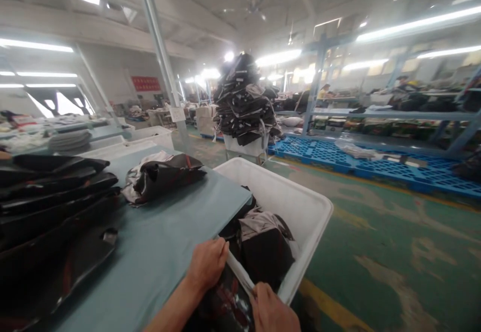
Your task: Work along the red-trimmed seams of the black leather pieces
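Observation:
A white plastic bin [296, 199] stands against the right side of the table, with dark garments [265, 252] and a grey lining piece inside. My left hand [208, 263] is closed on the bin's near rim, beside the table edge. My right hand [272, 311] is also closed on that rim, farther right and nearer to me. Below the rim, between my hands, is a shiny dark surface [229, 297] that I cannot make out fully. On the blue-grey table [158, 241] lies a crumpled black and grey garment [165, 174].
A stack of black pieces [52, 211] covers the table's left side. Beyond the bin rises a tall heap of dark garments [244, 101] in another white bin. Blue pallets [311, 151] and a blue rack [313, 86] line the right. A metal post [160, 46] stands behind the table.

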`<state>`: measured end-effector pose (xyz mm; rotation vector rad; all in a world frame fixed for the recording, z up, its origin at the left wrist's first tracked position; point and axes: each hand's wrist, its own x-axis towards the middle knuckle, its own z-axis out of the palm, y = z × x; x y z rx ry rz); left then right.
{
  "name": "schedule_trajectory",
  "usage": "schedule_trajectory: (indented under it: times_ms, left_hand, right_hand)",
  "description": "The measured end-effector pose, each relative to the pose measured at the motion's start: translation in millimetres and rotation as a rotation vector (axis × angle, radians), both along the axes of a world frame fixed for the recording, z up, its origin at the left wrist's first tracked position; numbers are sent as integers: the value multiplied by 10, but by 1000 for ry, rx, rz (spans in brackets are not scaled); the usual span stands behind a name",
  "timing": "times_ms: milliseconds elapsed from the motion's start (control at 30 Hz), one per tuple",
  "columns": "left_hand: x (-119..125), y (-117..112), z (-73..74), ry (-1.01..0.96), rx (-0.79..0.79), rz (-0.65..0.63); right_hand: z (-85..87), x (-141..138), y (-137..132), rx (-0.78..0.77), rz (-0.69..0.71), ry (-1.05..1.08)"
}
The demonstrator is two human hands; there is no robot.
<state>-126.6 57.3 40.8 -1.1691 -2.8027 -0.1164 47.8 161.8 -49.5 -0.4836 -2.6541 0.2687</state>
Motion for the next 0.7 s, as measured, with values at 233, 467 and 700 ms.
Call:
schedule_trajectory:
  times_ms: [233, 467, 700]
  left_hand:
    - [-171, 12, 121, -24, -84, -236]
    - [-500, -162, 282, 49, -90, -214]
    - [-158, 21, 280, 140, 135, 94]
  right_hand:
    - [682, 144, 38, -203, 65, -229]
    - [946, 137, 20, -279, 74, -376]
    - [1011, 147, 45, -292, 67, -387]
